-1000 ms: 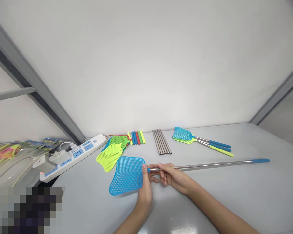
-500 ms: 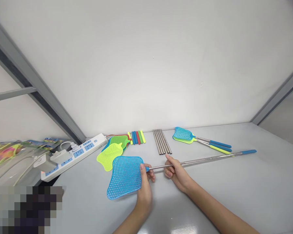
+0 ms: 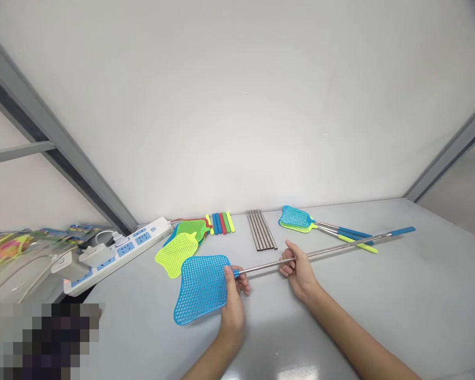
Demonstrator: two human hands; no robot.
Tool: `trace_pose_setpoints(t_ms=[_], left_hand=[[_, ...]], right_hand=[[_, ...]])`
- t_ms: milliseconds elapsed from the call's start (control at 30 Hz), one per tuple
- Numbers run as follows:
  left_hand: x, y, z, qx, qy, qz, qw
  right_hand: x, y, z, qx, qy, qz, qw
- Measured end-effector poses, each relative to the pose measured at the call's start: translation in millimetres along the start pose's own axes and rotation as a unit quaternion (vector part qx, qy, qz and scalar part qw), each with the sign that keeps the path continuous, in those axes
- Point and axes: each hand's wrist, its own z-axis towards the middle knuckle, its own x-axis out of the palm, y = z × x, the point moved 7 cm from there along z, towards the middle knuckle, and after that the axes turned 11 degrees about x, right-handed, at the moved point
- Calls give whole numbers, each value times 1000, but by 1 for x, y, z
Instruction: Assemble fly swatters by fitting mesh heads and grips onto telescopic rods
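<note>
- The left hand (image 3: 233, 298) is pinching the long blue swatter (image 3: 201, 288) where its mesh head is meeting the neck, the thumb pressing on the near face and the fingers curling behind.
- The right hand (image 3: 300, 272) is closing loosely round the swatter's metal rod (image 3: 348, 245), fingers bending under it and thumb pointing towards the back edge.
- The swatter is hanging over the middle of the bench (image 3: 427, 316), its head lying to the left and its blue grip (image 3: 404, 231) pointing towards the back right corner.
- The rod is crossing in front of the handles of three swatters (image 3: 296, 216) resting near the back edge, right of centre; whether it is touching them, I cannot tell.
- Several silver tubes (image 3: 262, 230) are lying side by side at the middle of the back edge.
- Left of them, a row of coloured grips (image 3: 222, 224) is sitting along that edge.
- Loose mesh heads (image 3: 177, 255), lime, green and others, are overlapping towards the back left corner.
- A white power strip (image 3: 125, 249) is running along the left edge, plugs (image 3: 97, 255) filling some sockets.
</note>
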Motion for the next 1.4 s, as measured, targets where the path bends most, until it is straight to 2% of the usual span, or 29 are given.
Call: trace_pose_setpoints(t_ms=[100,233,300,667,967,1400], left_hand=[[-2,0,3,-2,-13,-13,1000],[-4,0,5,-7,-21,-18,1000],[-5,1,6,-12,-23,-13,1000],[-6,2,7,-15,-23,2,1000],[-7,5,8,-28,-31,-3,999],[-7,5,7,-29,-32,5,999]], right_hand=[[-1,1,2,22,3,-75,997],[-5,17,1,-83,-47,-232,968],[-7,22,0,-113,-67,-270,954],[-3,20,1,-101,-40,-278,954],[-7,19,3,-117,-61,-292,947],[-7,18,6,-105,-43,-301,947]])
